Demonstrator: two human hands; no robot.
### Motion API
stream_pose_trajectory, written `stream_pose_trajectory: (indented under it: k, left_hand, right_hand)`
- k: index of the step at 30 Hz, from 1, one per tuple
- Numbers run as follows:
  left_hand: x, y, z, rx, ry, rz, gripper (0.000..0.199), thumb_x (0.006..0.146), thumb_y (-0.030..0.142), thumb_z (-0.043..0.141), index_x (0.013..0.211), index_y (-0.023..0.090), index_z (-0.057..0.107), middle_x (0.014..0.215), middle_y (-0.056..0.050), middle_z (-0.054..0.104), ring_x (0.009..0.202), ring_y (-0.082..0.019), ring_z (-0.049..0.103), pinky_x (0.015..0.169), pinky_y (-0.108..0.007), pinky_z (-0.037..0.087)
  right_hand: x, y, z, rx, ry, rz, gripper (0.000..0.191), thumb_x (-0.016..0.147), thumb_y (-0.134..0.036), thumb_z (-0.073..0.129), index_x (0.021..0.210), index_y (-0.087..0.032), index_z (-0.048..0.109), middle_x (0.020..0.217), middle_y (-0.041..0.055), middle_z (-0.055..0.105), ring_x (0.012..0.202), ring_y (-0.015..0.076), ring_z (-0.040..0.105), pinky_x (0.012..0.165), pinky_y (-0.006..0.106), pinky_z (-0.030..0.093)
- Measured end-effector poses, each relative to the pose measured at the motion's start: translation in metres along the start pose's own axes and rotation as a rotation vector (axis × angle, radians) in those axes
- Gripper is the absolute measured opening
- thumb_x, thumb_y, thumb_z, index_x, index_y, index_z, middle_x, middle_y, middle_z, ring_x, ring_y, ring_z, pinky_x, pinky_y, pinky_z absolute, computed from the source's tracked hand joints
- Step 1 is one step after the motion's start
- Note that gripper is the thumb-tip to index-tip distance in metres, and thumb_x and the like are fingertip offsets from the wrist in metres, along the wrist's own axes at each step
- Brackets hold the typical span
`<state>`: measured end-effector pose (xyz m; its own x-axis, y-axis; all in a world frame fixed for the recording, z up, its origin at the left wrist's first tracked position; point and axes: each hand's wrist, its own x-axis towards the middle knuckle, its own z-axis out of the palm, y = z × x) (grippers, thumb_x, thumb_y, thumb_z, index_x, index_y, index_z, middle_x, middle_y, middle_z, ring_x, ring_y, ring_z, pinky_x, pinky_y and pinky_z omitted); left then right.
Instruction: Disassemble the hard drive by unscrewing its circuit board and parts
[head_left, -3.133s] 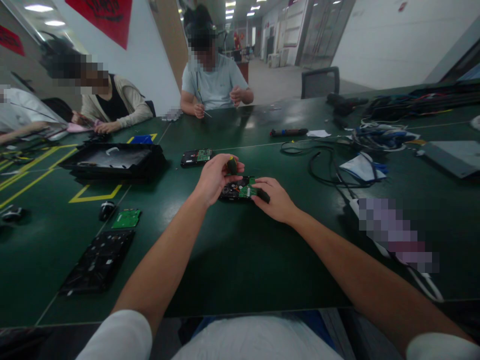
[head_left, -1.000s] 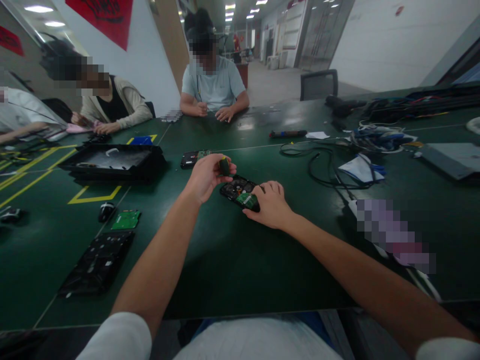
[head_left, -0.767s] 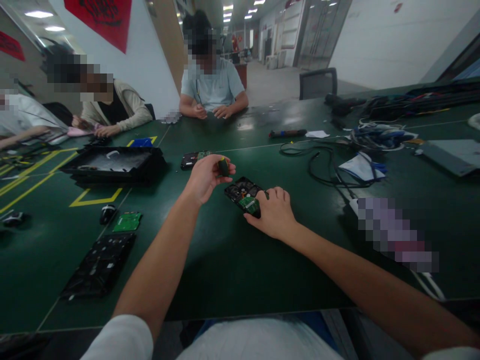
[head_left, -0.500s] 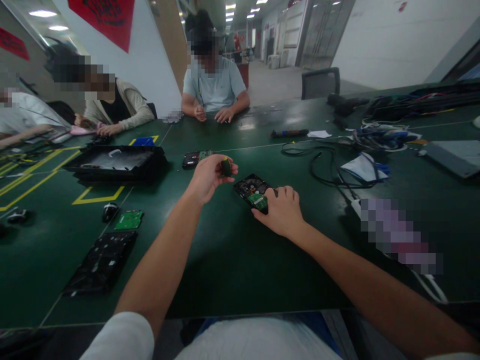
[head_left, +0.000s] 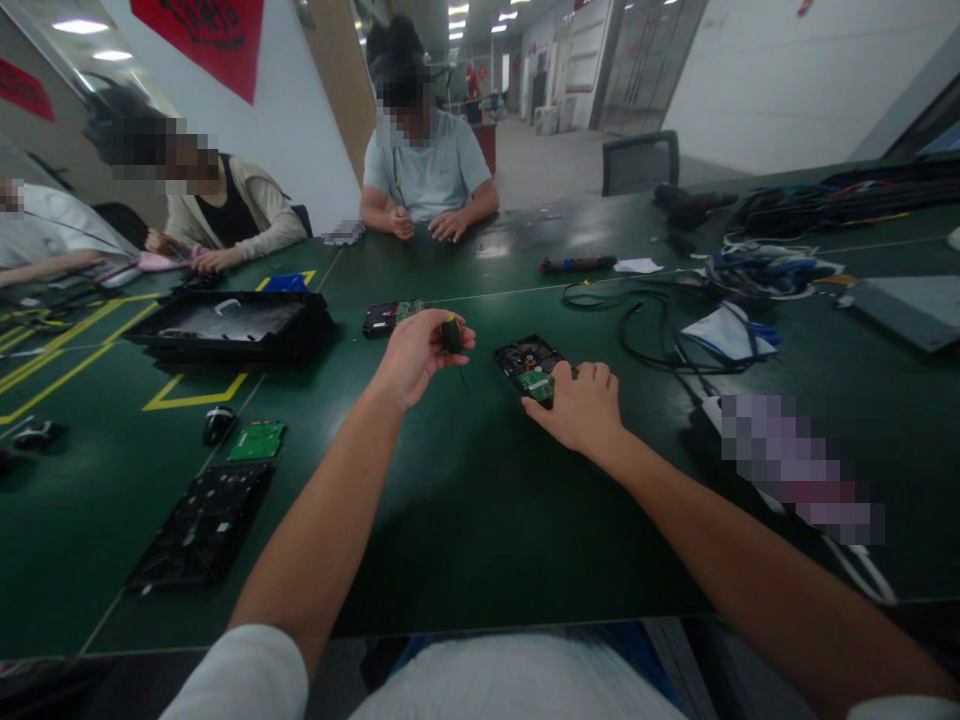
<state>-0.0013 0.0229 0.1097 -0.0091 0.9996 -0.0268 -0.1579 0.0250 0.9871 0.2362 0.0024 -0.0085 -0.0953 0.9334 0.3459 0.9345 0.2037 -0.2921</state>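
Note:
In my left hand [head_left: 421, 355], raised over the table, is a screwdriver [head_left: 451, 335] with a dark green and yellow handle; its thin shaft points down. My right hand [head_left: 581, 405] is closed around the near right side of a hard drive [head_left: 529, 358], which lies on the table with its green circuit board showing. My palm covers part of the drive. Behind my left hand lies another hard drive [head_left: 381, 318] with a green board. A loose green circuit board [head_left: 257, 440] and black drive bodies [head_left: 202, 528] are at my left.
A black tray [head_left: 319, 325] stands at the left, a computer mouse [head_left: 219, 425] in front of it. Black cables [head_left: 637, 325], a white cloth item [head_left: 724, 333] and a power strip [head_left: 712, 410] are at the right. A person [head_left: 427, 170] sits across the table.
My right hand has slid the hard drive a little to the right, away from the screwdriver. My left hand stays in place, and the screwdriver's shaft now shows below it.

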Motion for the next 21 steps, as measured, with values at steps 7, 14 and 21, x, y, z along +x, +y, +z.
stream_pose_trajectory:
  k: [7, 14, 21]
  left_hand:
    - [0.001, -0.001, 0.000, -0.002, -0.001, -0.003, 0.017, 0.083, 0.030, 0.064, 0.085, 0.014, 0.071, 0.086, -0.012, 0.076, 0.078, -0.021, 0.072, 0.061, -0.028, 0.057]
    - [0.002, -0.004, 0.001, 0.000, -0.013, -0.010, 0.018, 0.085, 0.030, 0.064, 0.088, 0.013, 0.071, 0.086, -0.010, 0.075, 0.078, -0.019, 0.072, 0.060, -0.026, 0.057]
    - [0.004, -0.006, 0.000, -0.027, 0.006, 0.001, 0.017, 0.087, 0.028, 0.063, 0.088, 0.013, 0.071, 0.085, -0.010, 0.075, 0.076, -0.019, 0.073, 0.059, -0.026, 0.057]
  right_hand:
    - [0.000, -0.011, -0.016, 0.000, -0.109, 0.064, 0.065, 0.089, -0.071, 0.064, 0.122, -0.015, 0.060, 0.127, 0.0286, 0.058, 0.126, 0.0521, 0.048, 0.103, 0.069, 0.040]
    - [-0.008, -0.035, -0.030, -0.228, -0.186, 0.025, 0.067, 0.100, -0.071, 0.047, 0.124, -0.011, 0.060, 0.126, 0.0280, 0.059, 0.120, 0.0422, 0.048, 0.098, 0.052, 0.040]
    - [-0.015, -0.045, -0.023, -0.181, -0.166, -0.076, 0.067, 0.100, -0.070, 0.050, 0.133, -0.013, 0.062, 0.131, 0.0283, 0.058, 0.125, 0.0442, 0.047, 0.102, 0.053, 0.039]
